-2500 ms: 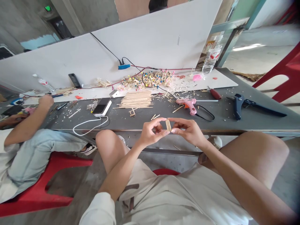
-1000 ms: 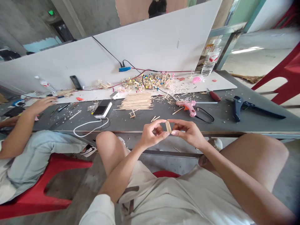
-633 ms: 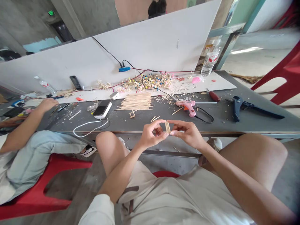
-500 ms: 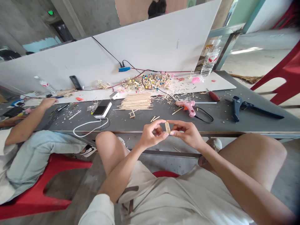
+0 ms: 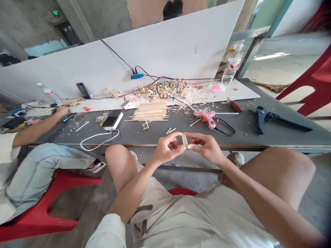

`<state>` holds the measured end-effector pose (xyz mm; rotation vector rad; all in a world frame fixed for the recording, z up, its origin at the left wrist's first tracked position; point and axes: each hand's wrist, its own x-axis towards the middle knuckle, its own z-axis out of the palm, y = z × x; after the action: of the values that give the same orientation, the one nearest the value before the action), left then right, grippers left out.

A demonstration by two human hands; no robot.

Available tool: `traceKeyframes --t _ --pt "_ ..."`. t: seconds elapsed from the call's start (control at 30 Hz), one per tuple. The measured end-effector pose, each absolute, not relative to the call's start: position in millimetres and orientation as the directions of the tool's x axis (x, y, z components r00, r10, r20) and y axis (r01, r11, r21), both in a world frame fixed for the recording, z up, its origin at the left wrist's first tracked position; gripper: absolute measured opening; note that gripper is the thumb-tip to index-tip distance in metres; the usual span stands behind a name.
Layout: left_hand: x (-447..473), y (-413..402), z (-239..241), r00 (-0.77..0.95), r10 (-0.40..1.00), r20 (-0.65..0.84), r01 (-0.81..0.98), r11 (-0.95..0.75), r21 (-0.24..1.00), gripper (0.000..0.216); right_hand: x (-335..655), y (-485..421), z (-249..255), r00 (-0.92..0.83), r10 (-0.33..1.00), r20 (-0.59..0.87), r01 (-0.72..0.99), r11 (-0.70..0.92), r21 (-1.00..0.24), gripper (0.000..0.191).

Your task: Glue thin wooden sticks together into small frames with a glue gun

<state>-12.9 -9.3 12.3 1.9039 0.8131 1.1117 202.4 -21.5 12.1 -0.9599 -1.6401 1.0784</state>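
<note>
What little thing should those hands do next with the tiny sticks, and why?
Maybe move the short sticks farther in over the table: the left hand and right hand hold them up, seemingly at the table's near edge, so a slip might drop them on the floor.

A small block of short wooden sticks (image 5: 184, 140) is held between the left-hand grip (image 5: 164, 148) and the right-hand grip (image 5: 207, 146). On the grey worktop (image 5: 131, 135), long sticks (image 5: 150, 112), a pink glue gun (image 5: 210, 115) and a blue tool (image 5: 261, 119) are laid.
</note>
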Motion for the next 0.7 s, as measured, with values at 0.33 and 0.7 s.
traceKeyframes --t 0.33,0.7 --pt "-12.7 -8.9 12.8 0.411 0.809 0.420 0.126 -0.507 0.853 0.054 202.1 -20.3 11.7 -0.277 0.931 0.240 0.101 0.276 -0.956 0.062" --pt "-12.3 -9.1 14.6 0.404 0.796 0.450 0.105 -0.529 0.842 0.055 203.9 -21.1 14.1 -0.259 0.928 0.268 0.082 0.298 -0.951 0.058"
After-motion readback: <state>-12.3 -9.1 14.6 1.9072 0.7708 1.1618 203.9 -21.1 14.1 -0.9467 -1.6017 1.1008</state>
